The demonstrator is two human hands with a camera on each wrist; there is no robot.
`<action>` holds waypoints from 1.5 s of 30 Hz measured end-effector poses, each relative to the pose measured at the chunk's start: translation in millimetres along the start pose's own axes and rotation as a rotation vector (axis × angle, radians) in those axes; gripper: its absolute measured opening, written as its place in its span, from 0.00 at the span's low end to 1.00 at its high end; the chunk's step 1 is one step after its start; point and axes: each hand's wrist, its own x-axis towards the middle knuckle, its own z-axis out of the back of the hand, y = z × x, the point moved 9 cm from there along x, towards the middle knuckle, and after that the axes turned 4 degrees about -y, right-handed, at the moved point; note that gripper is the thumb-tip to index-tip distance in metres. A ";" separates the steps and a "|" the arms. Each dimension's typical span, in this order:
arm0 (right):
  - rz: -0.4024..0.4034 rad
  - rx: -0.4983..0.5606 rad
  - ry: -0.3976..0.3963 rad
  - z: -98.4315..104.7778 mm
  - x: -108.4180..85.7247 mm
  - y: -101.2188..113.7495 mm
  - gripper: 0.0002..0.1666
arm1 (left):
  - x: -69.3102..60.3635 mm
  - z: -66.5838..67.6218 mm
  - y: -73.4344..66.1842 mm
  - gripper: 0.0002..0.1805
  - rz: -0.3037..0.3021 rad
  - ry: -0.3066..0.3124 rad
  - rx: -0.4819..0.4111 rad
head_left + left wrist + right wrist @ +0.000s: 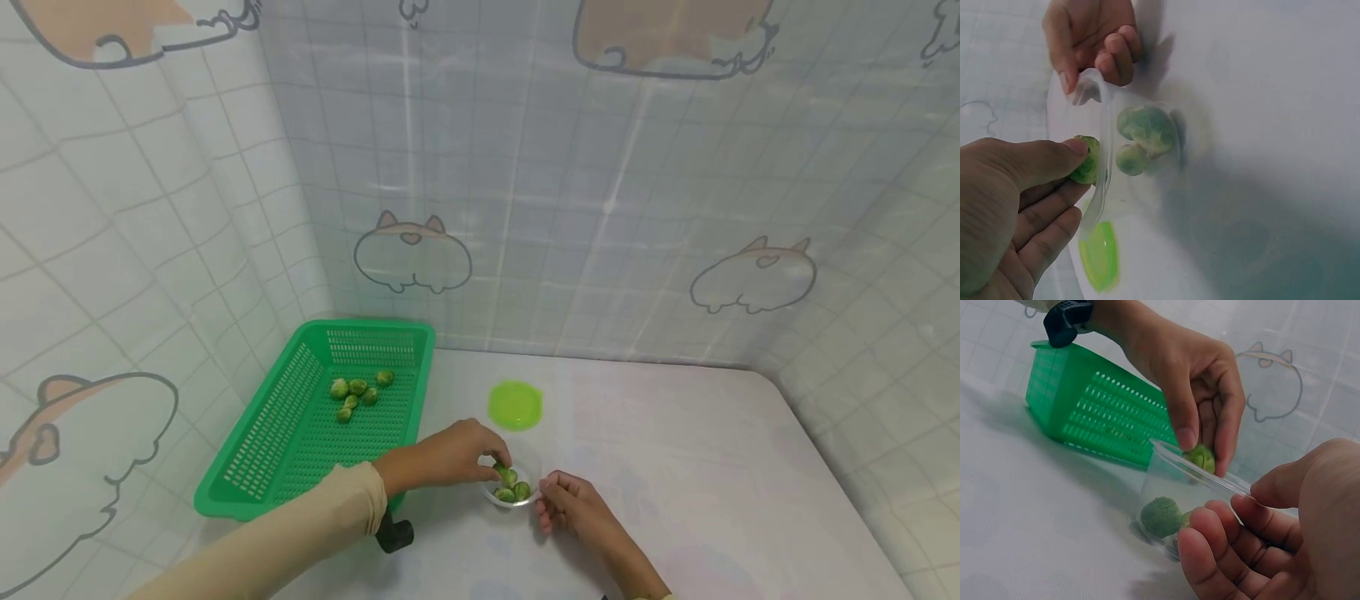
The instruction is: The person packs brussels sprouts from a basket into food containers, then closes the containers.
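My left hand (461, 454) pinches a Brussels sprout (1087, 164) between thumb and fingers, right at the mouth of a clear round plastic container (1159, 470). Several other sprouts (1161, 517) lie inside, visible through its wall. On the opposite side, my right hand (581, 507) pinches the container's rim between thumb and index finger, the other fingers curled beside the wall. In the left wrist view the right fingertips hold the rim's edge. A flat lime-green lid (515, 406) lies on the table just beyond the container.
At the left stands a green perforated plastic basket (427, 367) with several Brussels sprouts (357, 387) near its far end. A pale cloth covers the table (675, 450). Tile-patterned sheets (540, 208) with dog drawings rise behind and at both sides.
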 end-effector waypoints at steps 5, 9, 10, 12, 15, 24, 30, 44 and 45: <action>0.011 0.001 0.004 -0.9 -0.5 0.9 0.19 | 5.3 -7.1 -5.3 0.08 -0.018 0.033 0.103; 0.014 0.007 0.005 -1.7 -1.3 1.4 0.20 | 8.9 -13.5 -11.1 0.06 -0.020 0.069 0.238; 0.013 0.009 0.006 -2.0 -1.4 1.4 0.20 | 9.6 -15.3 -12.2 0.06 -0.016 0.078 0.278; 0.012 0.013 0.009 -2.6 -1.5 1.2 0.20 | 11.0 -19.1 -13.0 0.06 0.004 0.099 0.343; 0.010 0.015 0.014 -3.3 -1.2 0.9 0.21 | 12.7 -23.5 -13.9 0.07 0.037 0.124 0.412; 0.015 0.006 0.007 -2.1 0.3 0.6 0.21 | 15.7 -25.6 -17.2 0.07 0.049 0.139 0.471; 0.031 0.006 0.009 -2.5 -0.8 3.0 0.20 | 14.9 -24.1 -18.1 0.07 0.040 0.132 0.462; 0.014 0.000 0.001 -2.7 -0.1 -0.6 0.21 | 1.0 -1.0 -7.2 0.09 -0.026 0.011 0.149; 0.011 0.001 0.000 -2.5 0.0 -1.1 0.21 | -0.2 0.7 -4.7 0.09 -0.021 0.002 0.124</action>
